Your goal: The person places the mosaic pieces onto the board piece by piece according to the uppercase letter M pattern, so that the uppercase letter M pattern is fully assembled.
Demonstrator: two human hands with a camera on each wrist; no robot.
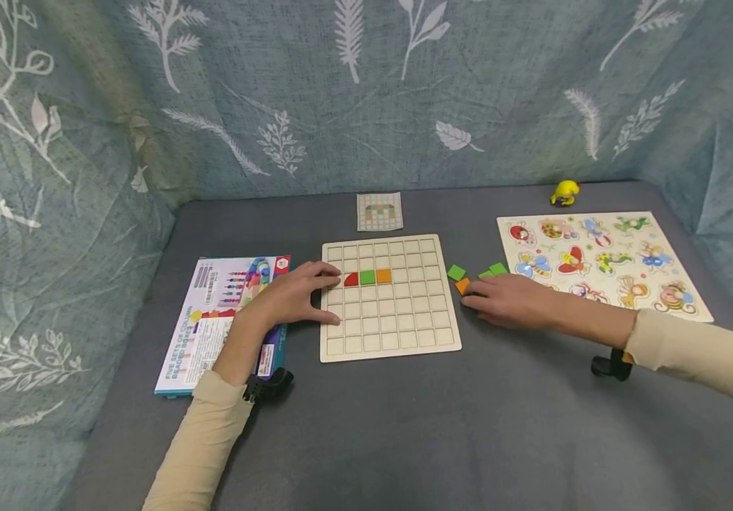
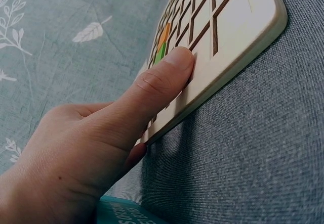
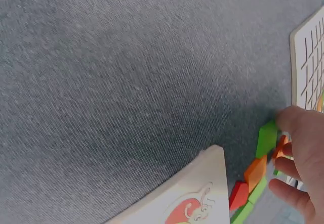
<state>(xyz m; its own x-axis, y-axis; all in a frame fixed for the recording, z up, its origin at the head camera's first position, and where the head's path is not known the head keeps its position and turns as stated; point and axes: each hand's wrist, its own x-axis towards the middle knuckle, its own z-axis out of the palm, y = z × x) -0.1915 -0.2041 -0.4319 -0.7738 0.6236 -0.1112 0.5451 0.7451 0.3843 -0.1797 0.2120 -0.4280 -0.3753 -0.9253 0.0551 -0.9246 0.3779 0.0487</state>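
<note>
A wooden grid board (image 1: 392,343) lies on the table with a red rounded piece (image 1: 351,279), a green square tile (image 1: 367,277) and an orange square tile (image 1: 383,276) side by side in one row. My left hand (image 1: 292,294) rests at the board's left edge, thumb and fingers spread, the thumb (image 2: 167,72) lying on the rim. Right of the board, my right hand (image 1: 509,301) reaches down among loose tiles, its fingertips right by an orange tile (image 1: 462,286). In the right wrist view, its thumb (image 3: 291,120) is at a green tile (image 3: 267,140), with red and orange tiles close by.
Behind the board lies a small pattern card (image 1: 379,211). A printed box (image 1: 181,355) is under the left forearm. At right is an insect puzzle board (image 1: 602,245), partly beneath the right forearm, with a yellow toy (image 1: 565,192) behind it.
</note>
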